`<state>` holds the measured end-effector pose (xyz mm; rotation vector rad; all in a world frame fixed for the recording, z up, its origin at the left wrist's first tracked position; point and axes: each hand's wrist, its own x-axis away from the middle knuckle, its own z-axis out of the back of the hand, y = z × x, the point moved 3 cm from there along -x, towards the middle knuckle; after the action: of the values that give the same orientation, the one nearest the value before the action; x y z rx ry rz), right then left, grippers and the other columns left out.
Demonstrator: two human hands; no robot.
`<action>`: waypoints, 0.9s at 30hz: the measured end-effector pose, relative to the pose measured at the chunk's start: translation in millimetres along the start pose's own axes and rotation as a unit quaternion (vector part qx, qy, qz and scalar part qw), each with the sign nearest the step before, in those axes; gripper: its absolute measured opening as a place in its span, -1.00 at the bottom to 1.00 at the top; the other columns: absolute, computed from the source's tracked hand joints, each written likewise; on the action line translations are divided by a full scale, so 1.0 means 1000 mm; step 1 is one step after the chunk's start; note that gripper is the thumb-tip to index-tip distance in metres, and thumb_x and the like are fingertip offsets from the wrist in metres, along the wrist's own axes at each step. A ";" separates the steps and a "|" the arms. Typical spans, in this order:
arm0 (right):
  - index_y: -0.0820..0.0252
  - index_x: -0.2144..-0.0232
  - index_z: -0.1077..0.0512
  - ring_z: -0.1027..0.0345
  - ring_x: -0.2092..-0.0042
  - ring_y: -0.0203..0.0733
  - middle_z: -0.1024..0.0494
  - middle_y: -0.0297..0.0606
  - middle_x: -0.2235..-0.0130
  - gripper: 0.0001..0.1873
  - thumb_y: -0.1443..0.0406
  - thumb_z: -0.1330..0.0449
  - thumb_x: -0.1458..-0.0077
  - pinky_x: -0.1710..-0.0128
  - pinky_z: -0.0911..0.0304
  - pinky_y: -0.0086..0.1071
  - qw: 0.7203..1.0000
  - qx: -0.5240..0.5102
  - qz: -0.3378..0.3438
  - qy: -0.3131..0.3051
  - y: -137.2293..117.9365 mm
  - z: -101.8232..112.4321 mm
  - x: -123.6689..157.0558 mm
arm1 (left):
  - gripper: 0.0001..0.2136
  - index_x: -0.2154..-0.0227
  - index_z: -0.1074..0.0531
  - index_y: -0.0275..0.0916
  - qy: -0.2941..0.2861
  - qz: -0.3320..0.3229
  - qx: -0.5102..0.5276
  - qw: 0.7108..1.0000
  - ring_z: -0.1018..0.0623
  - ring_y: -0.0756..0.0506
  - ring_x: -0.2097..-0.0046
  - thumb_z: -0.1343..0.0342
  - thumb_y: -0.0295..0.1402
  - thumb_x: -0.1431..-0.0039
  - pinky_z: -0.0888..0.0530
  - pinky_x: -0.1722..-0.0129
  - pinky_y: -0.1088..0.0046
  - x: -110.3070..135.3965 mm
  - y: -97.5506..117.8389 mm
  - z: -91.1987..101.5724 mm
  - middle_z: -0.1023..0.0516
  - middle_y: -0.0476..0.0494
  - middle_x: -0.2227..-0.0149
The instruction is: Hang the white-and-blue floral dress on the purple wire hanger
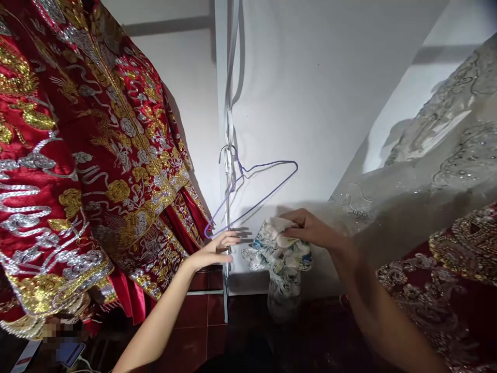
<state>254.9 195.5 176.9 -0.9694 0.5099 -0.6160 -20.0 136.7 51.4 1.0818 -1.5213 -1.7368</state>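
Note:
My right hand pinches the upper edge of a white floral cloth with green and blue print, which hangs down in folds below it. To the left, my left hand is held out with its fingers apart and nothing in them. Just above that hand hangs a thin purple hanger, bare, its hook on a white rack against the wall. The lower left corner of the hanger is close to my left fingers; I cannot tell whether they touch.
A red garment with gold and silver embroidery fills the left side. On the right hang a pale beaded dress and a dark red beaded garment. A phone with a cable lies at bottom left, above red floor tiles.

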 end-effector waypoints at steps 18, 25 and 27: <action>0.11 0.53 -0.23 -0.01 0.53 -0.28 -0.20 -0.43 0.58 -0.57 -0.07 -0.12 -0.14 0.52 -0.01 -0.36 0.982 0.025 -0.014 0.186 0.059 -0.071 -0.063 | -0.61 0.32 -0.51 -0.25 0.090 0.151 -0.121 0.977 -0.46 -0.12 0.26 -0.04 0.01 -0.26 -0.40 0.16 0.32 0.134 0.076 0.002 -0.50 -0.11 0.34; 0.10 0.66 -0.02 0.11 0.52 -0.32 0.04 -0.46 0.61 -0.53 0.05 -0.16 -0.04 0.53 0.14 -0.37 0.939 0.095 -0.028 0.330 0.054 -0.055 -0.035 | -0.75 0.22 -0.49 -0.17 0.047 0.160 -0.365 0.916 -0.50 -0.13 0.24 -0.06 -0.10 -0.28 -0.41 0.21 0.42 0.152 0.125 0.007 -0.54 -0.08 0.29; 0.10 0.67 0.01 0.13 0.52 -0.33 0.07 -0.46 0.61 -0.54 0.09 -0.16 -0.02 0.52 0.17 -0.37 0.932 0.103 -0.010 0.346 0.048 -0.051 -0.026 | -0.76 0.30 -0.52 -0.14 0.076 0.143 -0.452 0.877 -0.55 -0.18 0.24 0.00 -0.17 -0.31 -0.44 0.16 0.34 0.146 0.130 0.021 -0.58 -0.11 0.32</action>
<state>215.3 202.6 113.6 -0.5367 1.0368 -1.0153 -122.1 1.3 150.3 0.4488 -0.5657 -1.7726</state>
